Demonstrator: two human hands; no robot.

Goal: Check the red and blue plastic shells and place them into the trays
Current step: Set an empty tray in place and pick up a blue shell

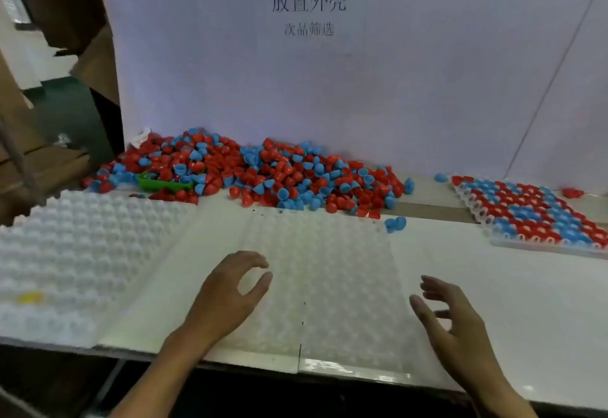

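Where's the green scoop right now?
In the head view, the green scoop lies half-buried in the left part of the shell pile, just behind the stack of empty white trays.

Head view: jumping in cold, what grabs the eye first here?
A big pile of red and blue shells against the back wall. At far right, a filled tray; in front, an empty tray with the left hand and right hand open above it.

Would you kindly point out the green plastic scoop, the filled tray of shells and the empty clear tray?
Green plastic scoop (158, 182), head view: its rim.
Filled tray of shells (539, 246), head view: near edge.
Empty clear tray (329, 253), head view: bare dimples.
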